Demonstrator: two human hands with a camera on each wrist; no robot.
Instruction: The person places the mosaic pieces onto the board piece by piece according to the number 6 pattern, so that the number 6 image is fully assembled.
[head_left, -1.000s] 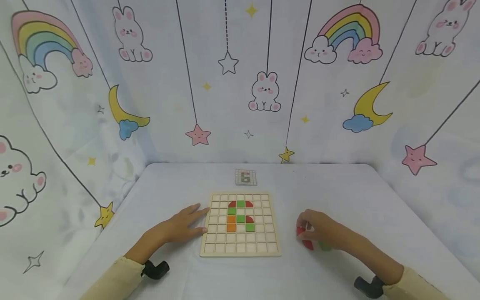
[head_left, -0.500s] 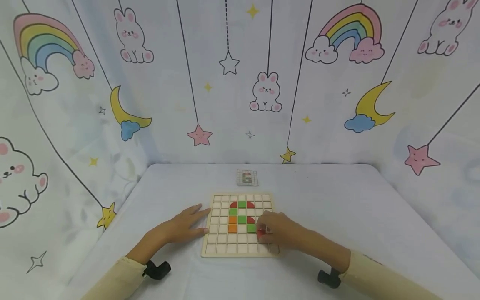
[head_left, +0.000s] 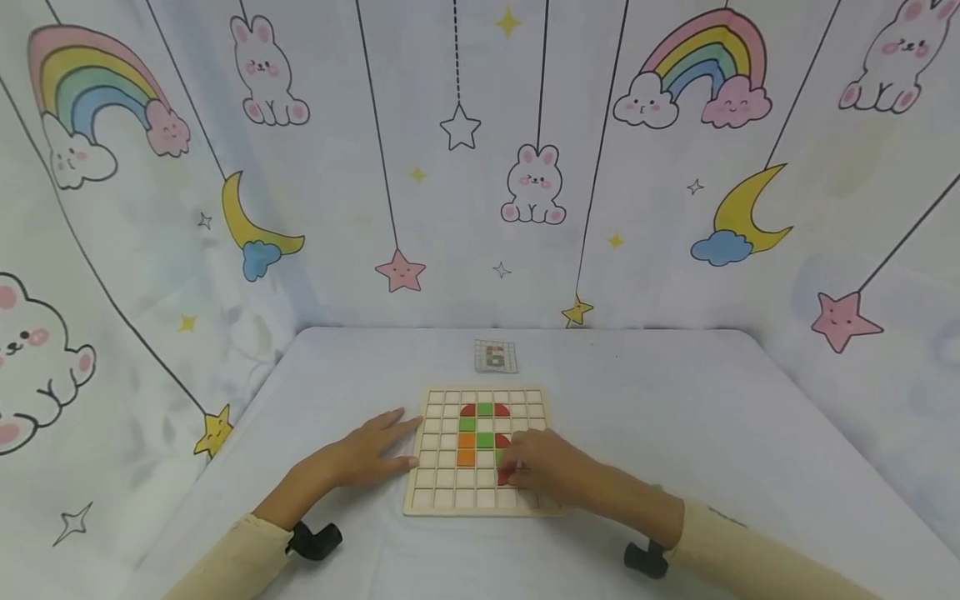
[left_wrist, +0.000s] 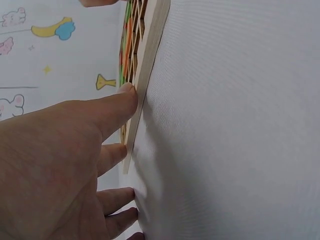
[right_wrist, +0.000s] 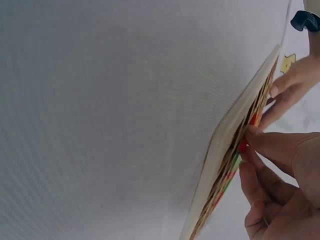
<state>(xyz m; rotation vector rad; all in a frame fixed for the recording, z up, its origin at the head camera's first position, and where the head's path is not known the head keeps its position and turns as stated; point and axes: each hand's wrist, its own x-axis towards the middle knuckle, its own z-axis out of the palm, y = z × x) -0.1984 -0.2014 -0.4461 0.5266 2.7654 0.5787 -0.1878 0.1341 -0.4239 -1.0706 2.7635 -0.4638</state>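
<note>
A square wooden grid board lies on the white table, with red, green and orange tiles set in several of its cells. Two orange tiles sit one above the other in the left part of the pattern. My right hand is over the board's lower right, pinching a red piece between thumb and fingers at the grid; in the right wrist view red shows at the fingertips. My left hand rests at the board's left edge, fingers extended, with thumb and index finger touching the wooden rim.
Behind the board lies a small card printed with a gridded figure like a 6. A patterned cloth with rabbits, stars and rainbows hangs around the table. Each wrist carries a black camera mount.
My right hand has carried red from the table at the right leftward onto the board, then a little further left. My left hand stays at the board's edge.
</note>
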